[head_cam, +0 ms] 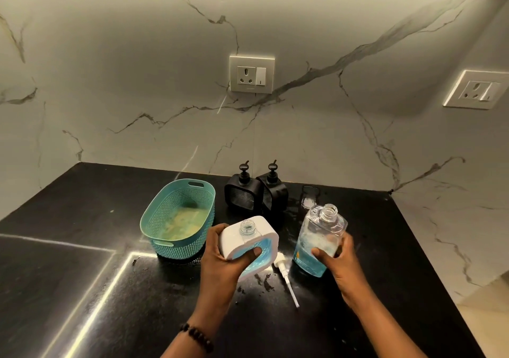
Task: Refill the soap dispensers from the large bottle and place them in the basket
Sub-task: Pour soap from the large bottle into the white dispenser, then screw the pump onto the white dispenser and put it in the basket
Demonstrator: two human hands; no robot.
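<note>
The black tabletop (82,289) carries everything here. Beyond and to the left of the left hand's fingers sits the teal basket (177,220), holding no dispensers, its long axis running away from the person. Straight beyond both hands, near the wall, two black dispensers (254,192) stand upright side by side with pumps on.

The large bottle (319,236) is gripped by the right hand (334,258), fingers curled round its lower body; it stands roughly upright, leaning slightly, its uncapped neck pointing up and a little away, blue soap pooled in the bottom part. The white dispenser (249,243) is gripped by the left hand (228,258), thumb across the blue window, tilted, with its open neck up and away from the person.

The two open necks lie side by side, well apart, the bottle's mouth to the right of and higher than the dispenser's. Pouring would likely mean tipping the bottle leftward over that neck. Between and just nearer than the fingers, the white pump (286,277) lies flat on the tabletop, tube pointing toward the person.
</note>
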